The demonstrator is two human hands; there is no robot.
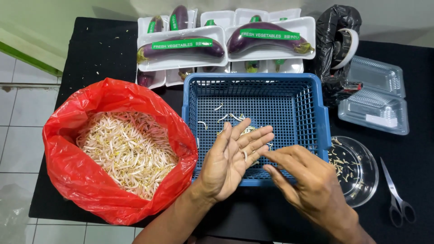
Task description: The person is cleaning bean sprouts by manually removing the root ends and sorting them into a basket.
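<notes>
My left hand (230,158) is held palm up and flat over the front edge of a blue plastic basket (312,113), with a bean sprout or two lying on its fingers. My right hand (303,178) is just to its right, fingers bent, its fingertips touching the left hand's fingers as if pinching a sprout. A few loose bean sprouts (226,118) lie on the basket floor. To the left, a red plastic bag (81,180) stands open, full of white bean sprouts (126,151).
Behind the basket are white trays of wrapped purple eggplants (181,47). A black bag (334,40) with a tape roll, clear clamshell boxes (375,97), a clear round bowl (357,169) with sprout bits and scissors (398,199) lie on the right of the black table.
</notes>
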